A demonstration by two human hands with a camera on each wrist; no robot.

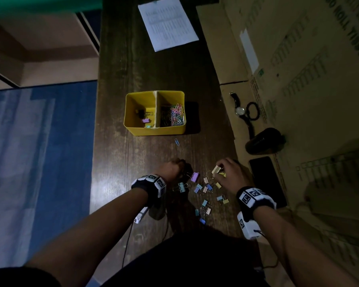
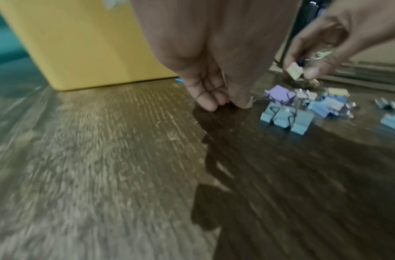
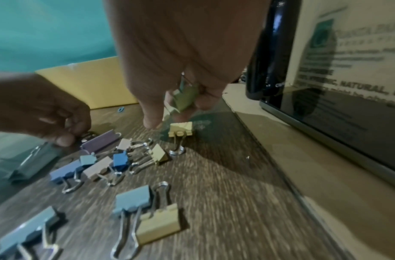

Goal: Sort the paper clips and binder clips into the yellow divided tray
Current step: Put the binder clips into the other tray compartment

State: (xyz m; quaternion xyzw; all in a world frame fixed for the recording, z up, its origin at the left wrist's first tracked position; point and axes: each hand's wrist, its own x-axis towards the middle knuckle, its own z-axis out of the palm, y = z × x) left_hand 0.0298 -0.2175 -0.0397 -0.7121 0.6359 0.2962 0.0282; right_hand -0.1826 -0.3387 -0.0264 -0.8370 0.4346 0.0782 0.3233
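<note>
**Head view: both hands down among the binder clips**

Head view: the yellow divided tray [image 1: 153, 130] lies long axis left-right, a few binder clips in its left compartment, paper clips in its right. One blue paper clip [image 1: 177, 142] lies just near of it. The loose binder clips [image 1: 204, 190] (roughly fifteen) sit nearer.

Left wrist view: the left hand [image 2: 216, 70] has curled fingertips on the table; whether they grasp anything, I cannot tell.

Right wrist view: the right hand [image 3: 181, 70] pinches a yellow binder clip [image 3: 185, 98].
</note>
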